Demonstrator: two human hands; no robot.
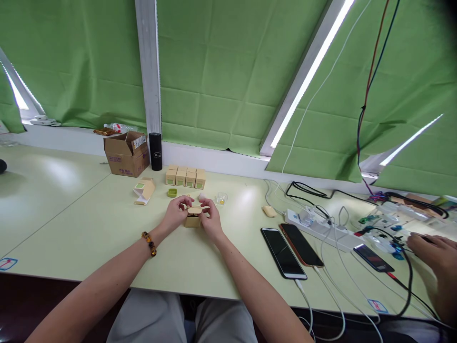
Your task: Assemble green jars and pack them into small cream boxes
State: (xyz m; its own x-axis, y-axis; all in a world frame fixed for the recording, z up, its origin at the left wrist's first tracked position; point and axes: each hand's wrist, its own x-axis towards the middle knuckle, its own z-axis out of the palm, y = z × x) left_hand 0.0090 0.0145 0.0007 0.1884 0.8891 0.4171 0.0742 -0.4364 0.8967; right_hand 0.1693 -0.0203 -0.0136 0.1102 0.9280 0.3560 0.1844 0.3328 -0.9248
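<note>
A small brown cardboard box (192,221) stands on the table in front of me, its top flap raised. My left hand (175,210) pinches the box's upper left edge, and a beaded bracelet circles that wrist. On the other side, my right hand (211,218) grips the box's right edge with bent fingers. Just beyond my hands lie a small green square container (172,192) and a clear plastic cup (222,198) with something yellow in it. A pale small item beside my right fingertips is too small to make out.
Several closed small boxes (185,177) stand in a row behind, near an unfolded carton (144,190). A large cardboard box (125,155) and black cylinder (155,151) are at back left. Phones (283,252), a power strip (321,231) and cables lie right, near another person's hand (433,252).
</note>
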